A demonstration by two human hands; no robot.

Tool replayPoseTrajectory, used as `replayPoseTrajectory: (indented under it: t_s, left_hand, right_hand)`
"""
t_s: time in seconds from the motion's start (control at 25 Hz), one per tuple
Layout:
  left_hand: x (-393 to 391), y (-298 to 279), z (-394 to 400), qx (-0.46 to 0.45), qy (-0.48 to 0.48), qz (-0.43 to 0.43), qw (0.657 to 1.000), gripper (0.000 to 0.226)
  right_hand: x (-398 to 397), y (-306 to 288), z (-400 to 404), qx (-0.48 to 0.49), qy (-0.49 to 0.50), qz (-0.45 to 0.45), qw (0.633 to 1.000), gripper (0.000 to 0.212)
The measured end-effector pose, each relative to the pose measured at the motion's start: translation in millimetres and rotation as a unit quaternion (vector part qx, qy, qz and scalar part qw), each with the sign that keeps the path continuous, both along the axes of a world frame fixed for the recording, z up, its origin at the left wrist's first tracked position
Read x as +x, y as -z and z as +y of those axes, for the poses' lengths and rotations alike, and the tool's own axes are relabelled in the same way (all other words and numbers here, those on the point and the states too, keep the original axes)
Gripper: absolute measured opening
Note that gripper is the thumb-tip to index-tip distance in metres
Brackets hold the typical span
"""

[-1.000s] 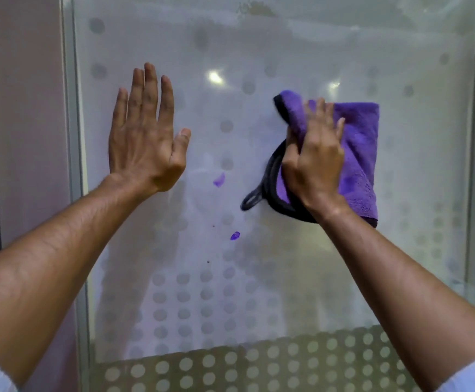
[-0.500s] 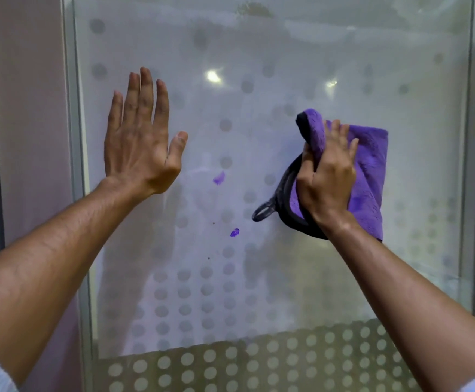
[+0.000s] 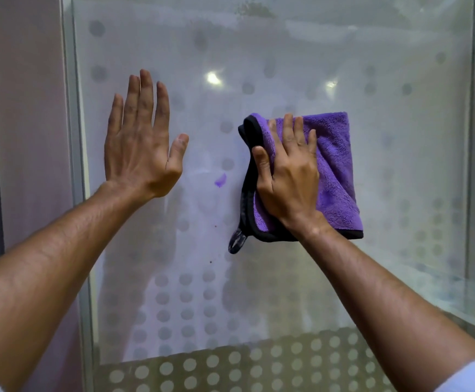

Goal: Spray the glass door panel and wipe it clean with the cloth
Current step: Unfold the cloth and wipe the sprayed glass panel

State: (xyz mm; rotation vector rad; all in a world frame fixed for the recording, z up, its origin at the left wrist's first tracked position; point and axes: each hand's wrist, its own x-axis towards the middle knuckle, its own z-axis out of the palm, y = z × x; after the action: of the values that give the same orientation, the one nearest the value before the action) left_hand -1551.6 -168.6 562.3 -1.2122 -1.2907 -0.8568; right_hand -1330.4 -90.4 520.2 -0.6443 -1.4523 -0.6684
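Wiping is judged in hand: at frame centre the cloth (image 3: 335, 165) is pressed to the glass door panel (image 3: 259, 52) by the right hand (image 3: 287, 176), fingers straight, slightly spread. The left hand (image 3: 140, 145) is laid flat centre left, fingers together. A stroke toward frame left over the purple smear (image 3: 220, 180) is called for.

Fluffy cloth (image 3: 335, 165); glossy glass (image 3: 287, 52)

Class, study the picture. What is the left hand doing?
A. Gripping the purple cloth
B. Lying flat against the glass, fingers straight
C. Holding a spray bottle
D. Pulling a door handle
B: the left hand lies open and flat against the glass, holding nothing, while the right hand presses the cloth.
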Motion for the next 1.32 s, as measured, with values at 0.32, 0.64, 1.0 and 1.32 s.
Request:
replayPoseTrajectory:
  t_s: [0.32,0.64,1.0,1.32]
  left_hand:
    - [-2.4,-0.3,-1.7,-0.007,0.005,-0.001,1.0,0.079]
    - [-0.2,-1.2,0.0,-0.001,0.001,0.001,1.0,0.08]
    - [-2.0,-1.1,-2.9,-0.008,0.003,-0.001,1.0,0.079]
    - [-0.2,-0.7,-2.0,-0.001,0.0,0.002,1.0,0.079]
  right_hand:
    - [7.3,18.9,3.0,0.039,0.025,-0.037,0.998,0.052]
    - [-33.1,10.6,-13.6,0.06,-0.019,-0.047,0.997,0.052]
    - [-5.8,25.0,1.3,0.018,0.039,0.036,0.998,0.058]
    - [-38.4,19.6,-17.7,0.047,-0.064,-0.053,0.995,0.053]
